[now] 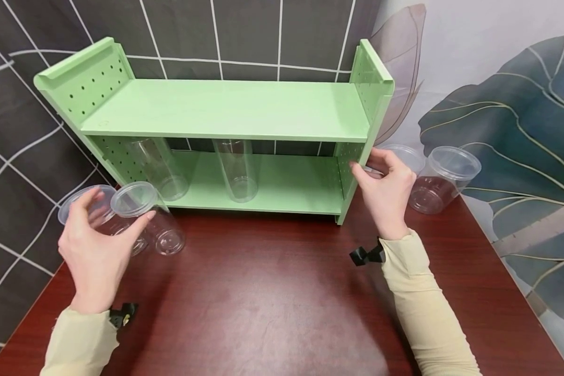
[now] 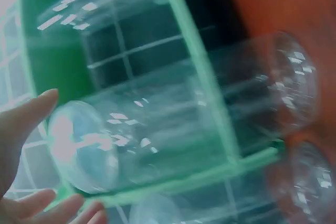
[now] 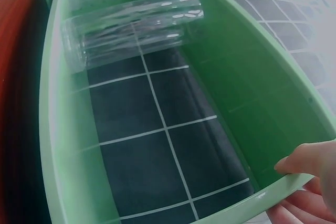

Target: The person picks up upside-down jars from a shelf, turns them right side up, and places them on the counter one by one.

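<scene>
A green two-tier shelf [image 1: 225, 109] stands on the table against a dark tiled backdrop. My right hand [image 1: 389, 185] holds the front edge of its right side panel, thumb on the inner face and fingers outside, as the right wrist view shows. On the left, two clear lidded plastic jars [image 1: 169, 230] stand in front of the shelf. My left hand [image 1: 96, 245] is beside them, thumb and fingers spread apart. In the left wrist view, a gap shows between this hand and the nearest jar lid [image 2: 84, 148]. Two clear jars [image 1: 242, 185] stand upright on the lower tier.
Right of the shelf stand more clear lidded jars [image 1: 444, 177], one partly hidden behind my right hand. The dark red table [image 1: 263, 292] stretches in front. A wall with a leaf pattern [image 1: 521, 104] borders it on the right.
</scene>
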The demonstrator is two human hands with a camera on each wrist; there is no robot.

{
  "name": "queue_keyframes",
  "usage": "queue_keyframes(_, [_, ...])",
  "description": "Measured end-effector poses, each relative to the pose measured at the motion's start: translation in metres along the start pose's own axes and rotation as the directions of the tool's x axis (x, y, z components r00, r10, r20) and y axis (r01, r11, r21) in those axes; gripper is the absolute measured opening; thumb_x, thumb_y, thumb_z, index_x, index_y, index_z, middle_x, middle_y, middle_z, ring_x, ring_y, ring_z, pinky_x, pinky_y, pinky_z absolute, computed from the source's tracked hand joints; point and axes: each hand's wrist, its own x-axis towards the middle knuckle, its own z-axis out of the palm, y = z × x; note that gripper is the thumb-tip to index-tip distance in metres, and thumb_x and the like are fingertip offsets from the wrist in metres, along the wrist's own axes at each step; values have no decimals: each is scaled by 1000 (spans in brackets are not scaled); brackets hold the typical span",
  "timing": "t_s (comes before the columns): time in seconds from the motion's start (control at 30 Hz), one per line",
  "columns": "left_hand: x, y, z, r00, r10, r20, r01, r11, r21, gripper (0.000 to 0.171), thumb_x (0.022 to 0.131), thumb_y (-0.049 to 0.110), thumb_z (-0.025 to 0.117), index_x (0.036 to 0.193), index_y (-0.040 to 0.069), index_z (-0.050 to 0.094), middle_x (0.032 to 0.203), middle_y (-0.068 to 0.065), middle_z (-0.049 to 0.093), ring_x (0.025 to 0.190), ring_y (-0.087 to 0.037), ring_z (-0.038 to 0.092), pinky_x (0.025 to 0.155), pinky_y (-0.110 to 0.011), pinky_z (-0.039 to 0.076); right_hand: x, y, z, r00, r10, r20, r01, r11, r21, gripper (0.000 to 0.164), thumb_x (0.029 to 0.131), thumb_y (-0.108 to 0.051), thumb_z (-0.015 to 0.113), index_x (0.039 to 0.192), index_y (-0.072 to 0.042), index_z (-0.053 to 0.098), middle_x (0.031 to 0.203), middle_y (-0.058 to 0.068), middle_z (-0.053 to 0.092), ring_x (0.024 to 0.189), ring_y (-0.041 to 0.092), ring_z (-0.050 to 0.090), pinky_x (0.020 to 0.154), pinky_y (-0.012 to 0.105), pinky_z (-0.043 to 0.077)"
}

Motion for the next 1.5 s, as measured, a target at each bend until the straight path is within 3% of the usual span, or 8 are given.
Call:
queue_keyframes(0.07, [1,14,1,997,59,-40,-60,998,-31,84,60,21,101,136,16,64,127,-1,68,108,-11,64,92,-14,43,1,4,0,1000,-7,1,7,1000,5,23,80,5,78,103,10,73,94,22,74,80,6,72,73,20,58])
queue_keyframes(0.17, [0,31,6,991,131,-31,-133,988,-84,84,61,21,100,136,18,64,130,0,66,111,-26,61,95,-19,42,5,19,0,1000,-17,3,17,1000,15,24,80,3,80,103,7,74,94,18,74,81,7,72,74,22,58])
queue_keyframes(0.27, [-3,40,16,986,164,24,-159,977,-145,86,61,23,100,138,18,63,131,1,66,115,-25,60,98,-23,41,8,34,0,1000,-24,7,24,999,27,24,81,-2,82,104,3,76,93,13,75,82,7,72,73,22,59])
queue_keyframes(0.5, [-12,54,48,968,201,152,-158,954,-254,88,61,27,101,139,14,61,131,1,66,121,-21,60,104,-30,43,7,35,1,999,-35,9,35,999,28,22,81,-2,81,102,2,76,93,10,75,83,8,73,73,22,59])
queue_keyframes(0.7, [-12,54,78,947,146,285,-59,954,-294,84,69,32,97,141,16,57,134,2,64,124,-19,58,105,-35,44,7,35,2,1000,-26,8,26,999,24,23,81,-2,82,103,1,76,93,11,75,83,7,72,73,21,58])
queue_keyframes(1.0, [1,46,125,898,18,439,131,942,-308,86,75,36,92,143,4,50,139,-13,59,129,-30,54,109,-40,42,8,36,2,1000,-15,9,15,999,29,25,80,0,82,104,3,75,95,14,75,83,7,72,72,21,58])
queue_keyframes(1.27, [0,41,151,856,-86,510,245,936,-252,87,74,31,93,142,0,49,139,-16,58,127,-31,56,106,-40,46,5,21,3,1000,0,-1,0,1000,10,24,80,6,78,103,10,73,95,20,74,82,7,72,72,19,57])
queue_keyframes(1.5, [-3,43,165,834,-123,538,294,924,-245,88,74,28,94,144,2,47,136,-19,59,124,-31,58,103,-40,48,2,7,2,1000,13,-7,-13,1000,15,22,80,7,77,102,10,72,94,21,73,80,7,72,72,19,57])
